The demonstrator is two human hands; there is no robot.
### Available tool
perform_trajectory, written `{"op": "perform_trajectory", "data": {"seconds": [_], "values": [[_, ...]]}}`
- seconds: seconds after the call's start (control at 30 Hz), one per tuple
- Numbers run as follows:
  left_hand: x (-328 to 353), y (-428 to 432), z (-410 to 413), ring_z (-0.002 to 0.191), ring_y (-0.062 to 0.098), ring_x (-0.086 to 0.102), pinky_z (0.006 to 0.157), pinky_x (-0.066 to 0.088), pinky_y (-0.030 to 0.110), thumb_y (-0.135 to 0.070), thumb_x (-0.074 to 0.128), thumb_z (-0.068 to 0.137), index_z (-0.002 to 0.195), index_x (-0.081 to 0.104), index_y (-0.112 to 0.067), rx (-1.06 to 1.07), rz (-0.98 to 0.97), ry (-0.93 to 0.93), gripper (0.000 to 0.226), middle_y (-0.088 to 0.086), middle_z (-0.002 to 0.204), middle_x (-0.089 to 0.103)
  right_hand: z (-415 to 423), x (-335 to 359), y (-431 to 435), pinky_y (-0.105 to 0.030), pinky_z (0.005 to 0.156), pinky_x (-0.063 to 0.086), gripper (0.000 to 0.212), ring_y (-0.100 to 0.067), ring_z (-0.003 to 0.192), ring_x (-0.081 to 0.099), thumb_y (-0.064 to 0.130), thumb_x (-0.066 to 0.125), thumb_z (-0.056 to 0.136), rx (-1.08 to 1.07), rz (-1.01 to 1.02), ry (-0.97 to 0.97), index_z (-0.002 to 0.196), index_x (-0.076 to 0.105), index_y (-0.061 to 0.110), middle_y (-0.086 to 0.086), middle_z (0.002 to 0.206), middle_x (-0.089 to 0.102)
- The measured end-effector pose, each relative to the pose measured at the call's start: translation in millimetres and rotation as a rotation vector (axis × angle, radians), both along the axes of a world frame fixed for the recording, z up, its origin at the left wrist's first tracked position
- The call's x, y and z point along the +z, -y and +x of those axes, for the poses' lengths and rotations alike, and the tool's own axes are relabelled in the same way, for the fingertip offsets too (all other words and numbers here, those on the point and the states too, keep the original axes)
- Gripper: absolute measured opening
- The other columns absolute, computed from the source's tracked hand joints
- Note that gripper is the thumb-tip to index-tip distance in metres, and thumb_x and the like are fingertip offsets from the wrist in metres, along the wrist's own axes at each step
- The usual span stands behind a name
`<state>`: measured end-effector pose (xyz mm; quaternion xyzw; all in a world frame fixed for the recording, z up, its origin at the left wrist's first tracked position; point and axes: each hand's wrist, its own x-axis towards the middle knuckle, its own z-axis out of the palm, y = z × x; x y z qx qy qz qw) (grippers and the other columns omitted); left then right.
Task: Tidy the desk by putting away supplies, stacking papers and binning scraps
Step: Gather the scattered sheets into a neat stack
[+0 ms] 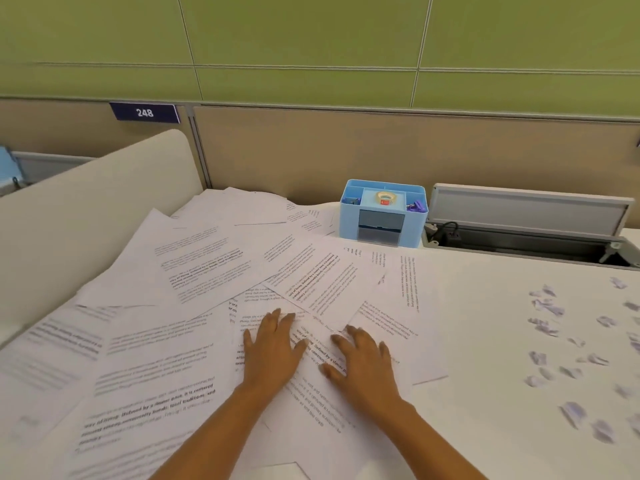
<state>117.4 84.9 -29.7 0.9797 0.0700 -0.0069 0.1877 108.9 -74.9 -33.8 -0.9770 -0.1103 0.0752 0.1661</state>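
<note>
Several printed white sheets (207,271) lie scattered and overlapping across the left and middle of the white desk (485,306). My left hand (272,351) lies flat, fingers spread, on a sheet near the middle of the pile. Just to its right, my right hand (360,362) rests palm down with fingers apart on the same overlapping sheets. Neither hand grips anything. Several small torn paper scraps (571,341) are strewn over the right part of the desk. At the back stands a light blue desk organiser (382,216) holding a roll of tape (384,197) and purple clips (417,206).
An open cable tray with a raised grey lid (530,209) sits at the back right. A beige partition (311,150) runs behind the desk, a cream divider panel (86,202) stands at the left. A sign reading 248 (144,112) is on the partition.
</note>
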Motion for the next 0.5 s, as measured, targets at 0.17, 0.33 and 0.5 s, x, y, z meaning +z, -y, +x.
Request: {"op": "perform_trajectory", "data": {"seconds": [0.17,0.33,0.5], "values": [[3.8,-15.0,-26.8,0.146,0.018,0.002,0.115,0.002,0.05,-0.049,0.039,0.094,0.148,0.018,-0.024,0.088,0.024,-0.058,0.063,0.002,0.158,0.006,-6.4,-10.0,5.6,-0.041,0.116,-0.002,0.128,-0.011,0.145,0.004,0.091,-0.019,0.039,0.023,0.04,0.032,0.144,0.024,0.033,0.007,0.156,0.01],[-2.2,-36.7,-45.6,0.146,0.016,-0.001,0.116,0.0,0.047,-0.055,0.031,0.094,0.148,0.015,-0.03,-0.018,0.054,-0.106,0.062,-0.003,0.158,0.0,-8.9,-3.6,5.0,-0.042,0.116,-0.004,0.065,-0.013,0.145,0.002,0.063,0.031,0.089,0.023,0.082,0.013,0.145,0.025,0.03,0.006,0.157,0.01],[-9.2,-46.8,-55.9,0.145,0.014,-0.005,0.116,-0.003,0.043,-0.074,0.004,0.075,0.148,0.009,-0.033,-0.09,0.081,-0.088,0.084,-0.006,0.158,-0.003,-7.9,-4.7,6.3,-0.042,0.116,-0.003,0.058,-0.013,0.145,0.004,0.055,0.038,0.093,0.032,0.097,0.002,0.144,0.027,0.03,0.006,0.157,0.011]]}}
